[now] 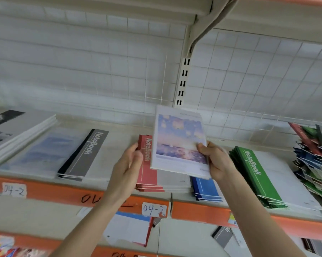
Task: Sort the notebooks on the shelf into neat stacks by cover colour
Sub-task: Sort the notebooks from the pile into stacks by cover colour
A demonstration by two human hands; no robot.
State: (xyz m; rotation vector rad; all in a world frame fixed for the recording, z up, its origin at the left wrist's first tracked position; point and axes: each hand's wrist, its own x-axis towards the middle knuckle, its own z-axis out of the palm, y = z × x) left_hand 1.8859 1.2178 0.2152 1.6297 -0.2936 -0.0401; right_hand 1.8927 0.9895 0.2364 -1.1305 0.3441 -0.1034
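Pastel-covered notebook (180, 140), printed with a pink and blue sky over water, is held up tilted at the centre of the frame, above the shelf (119, 138). The right grip (216, 160) pinches its lower right edge, thumb on the cover and fingers curled behind. The left grip (127, 162) lies against the left edge of the red stack (149, 175), just left of centre, with its thumb on the red spine. Whether it clasps the stack or only steadies it cannot be told.

Across the shelf from left to right sit a grey stack (86, 154), the red stack, a blue stack (205, 190) partly hidden beneath the lifted notebook, and a green stack (256, 177). At the far right edge lies an untidy heap (313, 160) of mixed red, blue and green notebooks.

The step in hand seems to be laying the lifted notebook on its matching pile. Its spine colour does not show from this side, so turning it to check comes first. It should then go down flat, spine lined up with those beneath and corners squared. The left grip should brace the receiving pile so nothing slides toward the shelf's orange front edge.
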